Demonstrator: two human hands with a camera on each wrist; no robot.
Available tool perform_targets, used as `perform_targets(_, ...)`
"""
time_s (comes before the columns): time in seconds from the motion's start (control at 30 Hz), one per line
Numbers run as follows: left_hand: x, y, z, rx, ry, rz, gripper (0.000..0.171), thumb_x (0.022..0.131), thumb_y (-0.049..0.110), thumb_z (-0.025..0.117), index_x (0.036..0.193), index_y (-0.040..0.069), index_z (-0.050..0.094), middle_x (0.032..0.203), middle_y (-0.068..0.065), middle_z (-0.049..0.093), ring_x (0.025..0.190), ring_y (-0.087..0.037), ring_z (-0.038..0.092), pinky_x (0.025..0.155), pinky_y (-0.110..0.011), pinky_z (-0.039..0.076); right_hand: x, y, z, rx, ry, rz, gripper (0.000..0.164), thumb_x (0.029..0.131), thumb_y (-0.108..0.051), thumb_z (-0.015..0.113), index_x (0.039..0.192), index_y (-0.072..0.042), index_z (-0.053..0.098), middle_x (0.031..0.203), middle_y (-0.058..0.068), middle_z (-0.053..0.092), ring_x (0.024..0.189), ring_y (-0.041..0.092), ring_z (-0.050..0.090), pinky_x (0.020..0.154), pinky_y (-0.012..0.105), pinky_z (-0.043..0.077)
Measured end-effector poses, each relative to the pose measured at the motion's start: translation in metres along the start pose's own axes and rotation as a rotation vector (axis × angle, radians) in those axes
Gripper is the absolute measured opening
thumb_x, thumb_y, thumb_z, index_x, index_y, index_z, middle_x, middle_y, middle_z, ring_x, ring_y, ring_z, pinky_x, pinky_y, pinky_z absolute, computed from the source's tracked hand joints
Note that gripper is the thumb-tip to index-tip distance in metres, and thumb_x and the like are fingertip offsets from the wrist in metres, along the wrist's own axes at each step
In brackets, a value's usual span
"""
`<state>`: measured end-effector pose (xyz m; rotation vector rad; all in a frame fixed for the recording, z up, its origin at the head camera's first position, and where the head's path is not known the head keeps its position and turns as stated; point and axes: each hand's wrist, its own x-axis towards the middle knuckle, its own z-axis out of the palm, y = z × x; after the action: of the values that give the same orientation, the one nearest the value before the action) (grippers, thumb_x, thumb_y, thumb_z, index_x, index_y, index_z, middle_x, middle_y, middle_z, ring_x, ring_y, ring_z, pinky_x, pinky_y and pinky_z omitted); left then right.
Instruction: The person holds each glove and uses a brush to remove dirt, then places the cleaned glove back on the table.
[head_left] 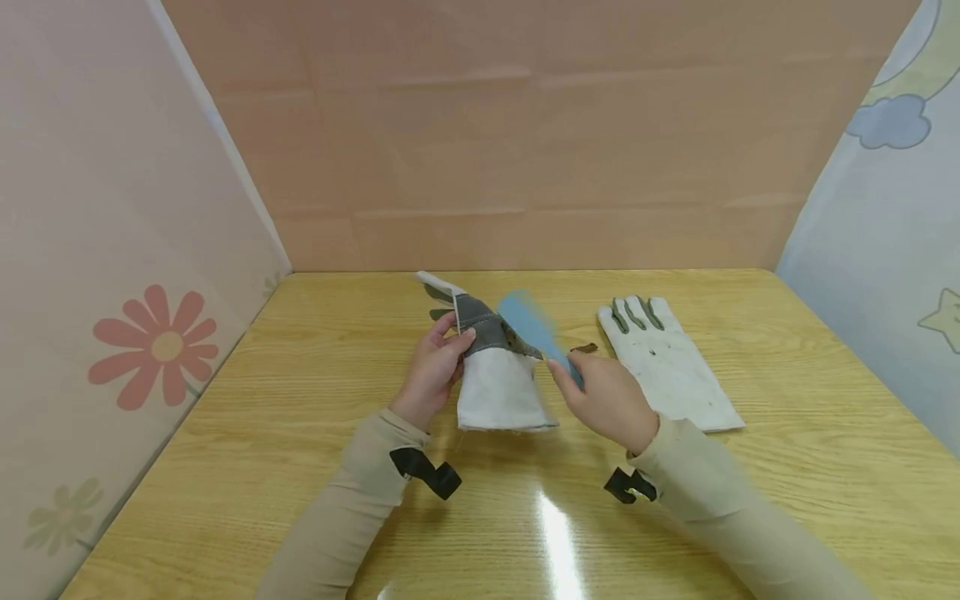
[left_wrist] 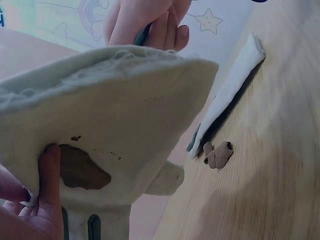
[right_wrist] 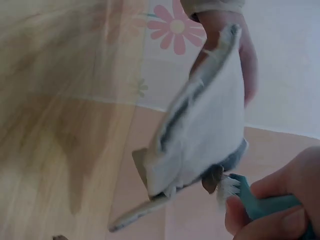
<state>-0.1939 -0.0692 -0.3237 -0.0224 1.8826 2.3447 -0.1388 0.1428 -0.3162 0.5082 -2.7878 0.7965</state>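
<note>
My left hand (head_left: 431,367) holds up a work glove (head_left: 498,387) with a white cuff and grey palm, thumb on the grey part. A flat brown patch (left_wrist: 85,167) and small dark specks mark its white side in the left wrist view, where a finger touches the patch's edge. My right hand (head_left: 611,396) grips the handle of a blue brush (head_left: 528,323), blurred in the head view. Its white bristles (right_wrist: 228,189) are right at a brown lump (right_wrist: 212,180) on the glove's thumb side.
A second white glove (head_left: 675,367) with green between its fingers and a few dark specks lies flat on the right of the wooden table (head_left: 300,492). Brown clumps (left_wrist: 218,155) lie on the wood near it. A pinkish panel (head_left: 525,150) rises behind the table.
</note>
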Motion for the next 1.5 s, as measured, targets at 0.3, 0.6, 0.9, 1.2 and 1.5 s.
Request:
perform_targets(0.3,0.006,0.000,-0.006,0.003,0.083,-0.003,0.040,0.095,0.008,0.050,0.135,0.012,0.046,0.071,0.012,0.058,0.047,-0.003,0.036,0.047,-0.019,0.025,-0.015,-0.005,0.003,-0.082,-0.022,-0.037,0.035,0.095,-0.020,0.053,0.063,-0.013,0.041,0.050,-0.007,0.027,0.041,0.003,0.021,0.041,0.018,0.021)
perform_targets(0.6,0.004,0.001,-0.006,-0.015,0.048,-0.008,0.038,0.096,0.008,0.049,0.134,0.011,0.047,0.070,0.012,0.059,0.050,-0.002,0.041,0.049,-0.019,0.026,-0.009,-0.003,-0.004,0.028,0.023,-0.031,0.028,0.098,-0.020,0.047,0.072,-0.010,0.053,0.050,-0.007,0.029,0.040,0.001,0.019,0.040,0.019,0.023)
perform_targets(0.9,0.002,-0.002,-0.003,-0.021,0.047,0.009,0.037,0.096,0.008,0.049,0.133,0.010,0.047,0.073,0.011,0.060,0.052,-0.002,0.043,0.049,-0.019,0.027,-0.004,-0.005,0.008,0.006,-0.014,-0.015,0.038,0.099,-0.021,0.046,0.063,-0.012,0.038,0.050,-0.005,0.027,0.041,0.004,0.019,0.042,0.019,0.022)
perform_targets(1.2,0.002,0.005,-0.007,-0.062,0.091,0.025,0.037,0.095,0.006,0.049,0.132,0.008,0.047,0.064,0.012,0.057,0.051,-0.001,0.043,0.049,-0.017,0.028,-0.012,0.010,0.003,-0.053,-0.024,0.048,0.035,0.097,-0.021,0.050,0.064,-0.012,0.044,0.051,-0.005,0.027,0.043,0.005,0.020,0.042,0.019,0.020)
perform_targets(1.5,0.000,0.005,-0.004,-0.052,0.046,0.006,0.035,0.095,0.005,0.049,0.130,0.008,0.048,0.065,0.012,0.059,0.048,-0.003,0.041,0.047,-0.019,0.026,-0.006,0.003,0.002,0.043,-0.008,0.009,0.034,0.100,-0.024,0.045,0.069,-0.009,0.049,0.051,-0.005,0.028,0.043,0.005,0.020,0.042,0.020,0.023)
